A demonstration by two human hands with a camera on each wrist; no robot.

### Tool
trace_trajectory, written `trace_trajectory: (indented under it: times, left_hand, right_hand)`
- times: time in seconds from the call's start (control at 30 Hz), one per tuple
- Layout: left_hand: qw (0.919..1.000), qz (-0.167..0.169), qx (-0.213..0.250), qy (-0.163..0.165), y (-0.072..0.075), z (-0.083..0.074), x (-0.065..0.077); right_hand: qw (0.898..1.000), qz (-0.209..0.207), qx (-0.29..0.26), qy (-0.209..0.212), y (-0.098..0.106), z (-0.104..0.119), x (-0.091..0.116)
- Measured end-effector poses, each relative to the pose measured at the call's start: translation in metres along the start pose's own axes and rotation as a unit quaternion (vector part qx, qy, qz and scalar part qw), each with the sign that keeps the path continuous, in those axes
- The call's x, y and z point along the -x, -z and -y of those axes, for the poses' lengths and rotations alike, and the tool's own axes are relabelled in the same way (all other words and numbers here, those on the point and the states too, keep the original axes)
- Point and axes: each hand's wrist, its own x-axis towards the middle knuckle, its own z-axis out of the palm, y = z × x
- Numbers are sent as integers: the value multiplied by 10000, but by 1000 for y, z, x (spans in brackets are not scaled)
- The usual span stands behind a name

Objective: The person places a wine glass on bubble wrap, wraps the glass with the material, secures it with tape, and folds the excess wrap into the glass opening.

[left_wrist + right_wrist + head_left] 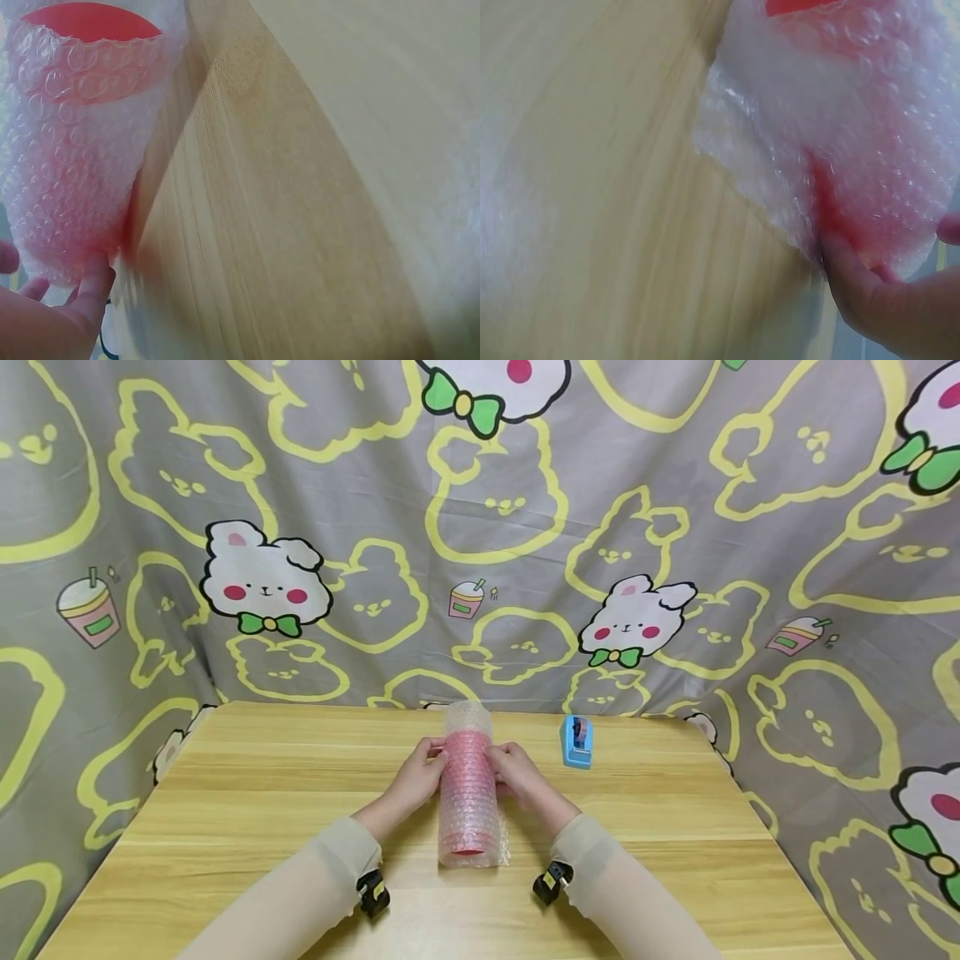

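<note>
A long bundle of bubble wrap (469,810) lies on the table in the head view, wound round a pink-red object whose kind is hidden by the wrap. The red object (97,21) shows bare at the bundle's near end in the left wrist view. My left hand (415,775) grips the roll's left side toward its far end, with the thumb on top. On the opposite side my right hand (522,774) holds it, fingers curled at its edge. A loose flap of bubble wrap (739,142) sticks out along the right side, flat against the wood.
A blue tape dispenser (577,743) with a roll of tape stands on the wooden table (285,777), to the right of the bundle. Behind the table and at both sides hangs a grey curtain (390,510) with cartoon prints.
</note>
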Motion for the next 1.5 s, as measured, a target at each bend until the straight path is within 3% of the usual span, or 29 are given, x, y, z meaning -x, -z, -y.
trace_trajectory:
  times: [0.3,0.57,0.9,1.5]
  left_hand:
    - [9999,12,95,-84,-3,2,-2]
    - [9999,-15,10,103,-5,3,-3]
    - [9990,180,301,285,-8,1,-2]
    - [9984,117,450,322,-6,-5,0]
  right_hand:
    - [10000,-48,49,-20,2,-1,-1]
    - [9997,-116,220,-82,4,1,-1]
    - [9974,-214,684,-88,9,5,-3]
    - [9992,-189,337,-78,11,3,-3]
